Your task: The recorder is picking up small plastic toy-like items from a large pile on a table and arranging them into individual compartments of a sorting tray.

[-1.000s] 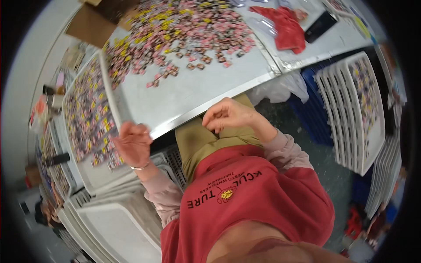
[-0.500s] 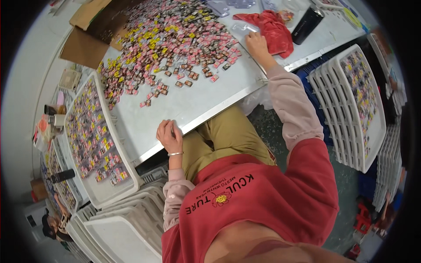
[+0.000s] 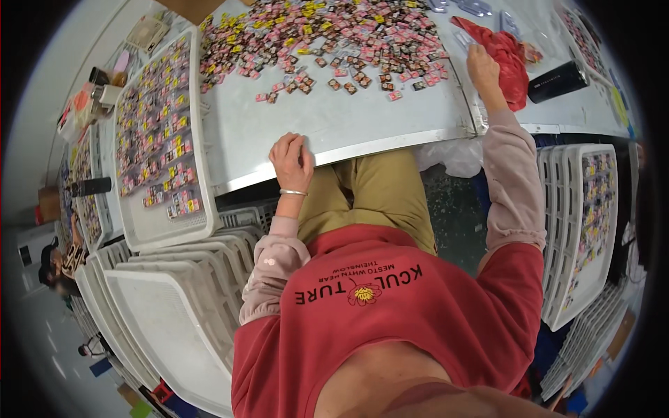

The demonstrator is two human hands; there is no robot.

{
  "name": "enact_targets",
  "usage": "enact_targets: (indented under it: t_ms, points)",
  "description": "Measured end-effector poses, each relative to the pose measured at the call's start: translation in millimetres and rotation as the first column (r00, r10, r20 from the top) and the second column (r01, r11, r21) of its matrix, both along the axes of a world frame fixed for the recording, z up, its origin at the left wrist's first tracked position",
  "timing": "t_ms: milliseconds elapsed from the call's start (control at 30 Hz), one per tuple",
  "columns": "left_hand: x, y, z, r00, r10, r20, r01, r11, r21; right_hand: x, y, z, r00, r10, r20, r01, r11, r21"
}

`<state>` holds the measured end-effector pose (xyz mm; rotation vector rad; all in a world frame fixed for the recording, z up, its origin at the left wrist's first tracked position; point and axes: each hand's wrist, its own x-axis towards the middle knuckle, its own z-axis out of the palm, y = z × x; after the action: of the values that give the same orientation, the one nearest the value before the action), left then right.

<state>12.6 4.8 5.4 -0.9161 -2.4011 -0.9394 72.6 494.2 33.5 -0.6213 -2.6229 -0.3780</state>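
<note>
My left hand [image 3: 291,160] rests on the near edge of the white table [image 3: 279,125], fingers curled in, and nothing shows in it. Farther off to the right, my right hand [image 3: 483,68] has its fingers closed on a clear plastic blister tray [image 3: 463,40]. Beside that hand lies a crumpled red cloth [image 3: 505,59]. A wide spread of small pink, black and yellow printed pieces [image 3: 334,45] covers the far part of the table.
To the left, a white tray [image 3: 208,188] holds rows of filled clear packs, with stacked white trays [image 3: 153,292] below it. A black bottle [image 3: 557,82] lies at the right. More stacked trays [image 3: 561,244] stand on the right side, and a cardboard box [image 3: 194,8] at the back.
The view has turned and shifted, so the table sits higher in the picture. My right hand stays by the red cloth with the clear tray; my left hand remains at the table edge.
</note>
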Motion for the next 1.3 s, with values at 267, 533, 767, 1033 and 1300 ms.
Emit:
enact_targets:
  t_ms: [267,533,767,1033,1300]
  points:
    - [-3,-4,5,0.999,0.024,-0.025,-0.023,1.0,0.02,2,9,-5,0.985,-0.112,0.129,0.134,0.975,-0.18]
    - [-114,-33,21,0.864,0.087,0.496,-0.334,0.837,0.434,6,4,15,0.969,-0.207,0.132,0.242,0.898,-0.367]
    - [-146,11,15,0.874,0.452,0.18,-0.379,0.864,-0.332,21,-33,66,0.959,-0.084,-0.272,0.012,0.967,-0.256]
    - [-157,-15,-4,0.907,0.128,0.402,-0.256,0.924,0.283,-7,-296,8,0.742,0.597,-0.306,-0.663,0.584,-0.467]
    - [-72,-9,33,0.793,-0.207,0.572,-0.022,0.93,0.367,-7,-307,7,0.688,0.518,-0.509,-0.726,0.466,-0.507]
